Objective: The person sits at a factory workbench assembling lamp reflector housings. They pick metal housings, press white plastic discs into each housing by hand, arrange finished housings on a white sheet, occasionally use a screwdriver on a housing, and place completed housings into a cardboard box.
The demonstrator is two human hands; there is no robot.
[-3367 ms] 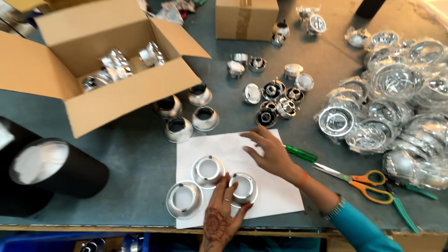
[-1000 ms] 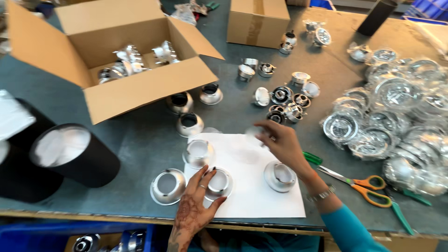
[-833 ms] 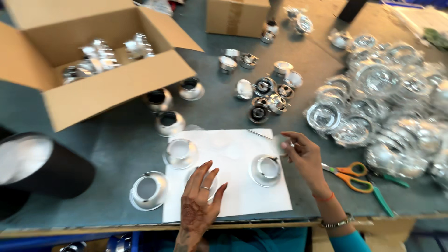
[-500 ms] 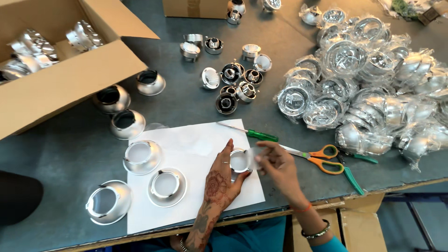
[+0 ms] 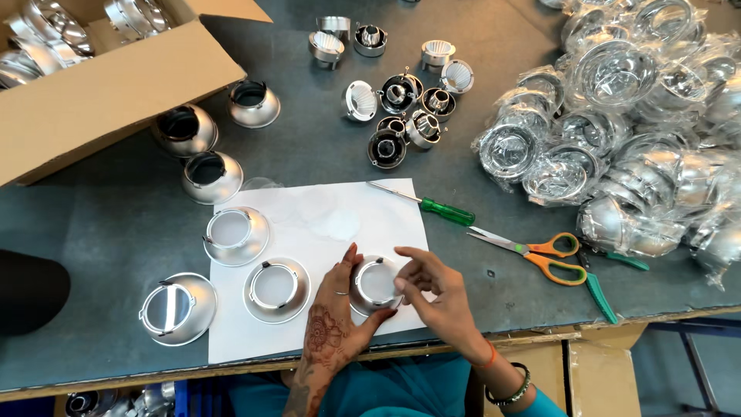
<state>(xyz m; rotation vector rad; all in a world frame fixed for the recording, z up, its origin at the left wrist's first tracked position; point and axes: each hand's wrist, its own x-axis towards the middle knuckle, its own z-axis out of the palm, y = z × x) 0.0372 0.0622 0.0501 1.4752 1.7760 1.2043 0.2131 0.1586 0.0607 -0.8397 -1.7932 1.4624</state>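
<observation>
On the white paper sheet (image 5: 324,232) near the bench's (image 5: 116,224) front edge sits a shiny silver reflector cup (image 5: 376,284), wide rim down, cradled by the left hand (image 5: 333,324) with fingers curled loosely against its side while the right hand (image 5: 436,297) pinches its rim.

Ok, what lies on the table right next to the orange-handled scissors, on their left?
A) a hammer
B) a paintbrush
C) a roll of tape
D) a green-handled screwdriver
D: the green-handled screwdriver lies just left of the scissors, its tip resting on the white sheet of paper.
</observation>
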